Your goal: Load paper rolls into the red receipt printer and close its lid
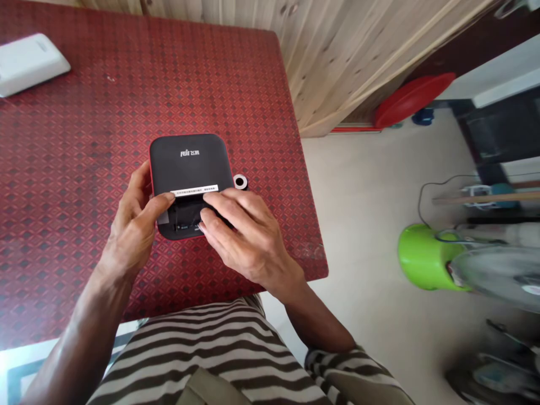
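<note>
Red table (93,124), black device (189,169) between two hands

Small dark diamonds cover the tabletop, which meets a pale wooden wall (337,50) at its far side. Near the close edge, left of the table's right-hand corner, is the device; whether it rests flat or is slightly raised cannot be told. Its long axis runs away from the person, tipped a little to the left, with the logo (189,153) end pointing to the wall and reading upright from here. Red shows along its side, and a white label (196,190) crosses it above a dark panel (185,212).

Left hand (137,216) grips the left edge, thumb on top at the label's end, fingers round the side. Right hand (251,233) is half curled, fingertips close together at the label's right end and on the panel; whether they pinch anything cannot be told.

Just beyond the right knuckles stands a white-ringed roll (241,181). Far left lies a white case (31,63). On the pale floor (358,208) to the right are a red basin (411,101), a green bucket (430,259) and a blurred fan (502,273).
</note>
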`<move>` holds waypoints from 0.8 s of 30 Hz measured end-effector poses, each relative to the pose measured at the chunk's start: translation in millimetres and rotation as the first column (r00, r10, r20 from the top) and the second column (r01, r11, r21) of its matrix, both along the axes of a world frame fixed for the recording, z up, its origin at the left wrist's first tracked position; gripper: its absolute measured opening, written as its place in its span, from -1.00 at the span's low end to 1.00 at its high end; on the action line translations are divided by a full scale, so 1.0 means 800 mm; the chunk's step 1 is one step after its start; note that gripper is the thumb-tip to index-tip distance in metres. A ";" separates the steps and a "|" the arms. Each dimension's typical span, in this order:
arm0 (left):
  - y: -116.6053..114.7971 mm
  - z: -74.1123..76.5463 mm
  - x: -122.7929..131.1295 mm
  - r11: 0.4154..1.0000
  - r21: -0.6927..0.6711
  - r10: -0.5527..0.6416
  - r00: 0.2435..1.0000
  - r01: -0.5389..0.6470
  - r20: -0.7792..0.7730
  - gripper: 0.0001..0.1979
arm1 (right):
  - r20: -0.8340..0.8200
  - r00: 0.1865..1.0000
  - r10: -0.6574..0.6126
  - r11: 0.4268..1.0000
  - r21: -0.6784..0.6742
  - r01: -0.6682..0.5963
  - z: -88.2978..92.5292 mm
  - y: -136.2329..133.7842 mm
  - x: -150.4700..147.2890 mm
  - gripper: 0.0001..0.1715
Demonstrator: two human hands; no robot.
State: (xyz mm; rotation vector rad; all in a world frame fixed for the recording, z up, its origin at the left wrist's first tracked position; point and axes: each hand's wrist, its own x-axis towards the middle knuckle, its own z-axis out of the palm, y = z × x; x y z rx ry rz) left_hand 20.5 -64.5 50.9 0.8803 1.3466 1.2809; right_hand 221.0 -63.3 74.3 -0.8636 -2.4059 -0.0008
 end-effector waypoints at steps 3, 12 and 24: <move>0.000 0.003 0.004 1.000 -0.001 0.016 1.000 -0.016 0.016 -0.42 | -0.036 0.997 -0.073 0.996 -0.061 0.071 0.000 -0.004 -0.003 -0.85; -0.001 0.007 0.015 0.998 -0.003 0.064 0.998 -0.064 0.006 -0.43 | 0.013 0.997 -0.077 0.987 -0.144 0.078 0.005 -0.005 -0.004 -0.80; -0.040 0.007 -0.009 1.000 -0.009 0.011 1.000 -0.011 -0.024 -0.45 | -0.436 0.863 -0.257 0.963 -0.188 0.191 -0.012 -0.011 0.026 -0.88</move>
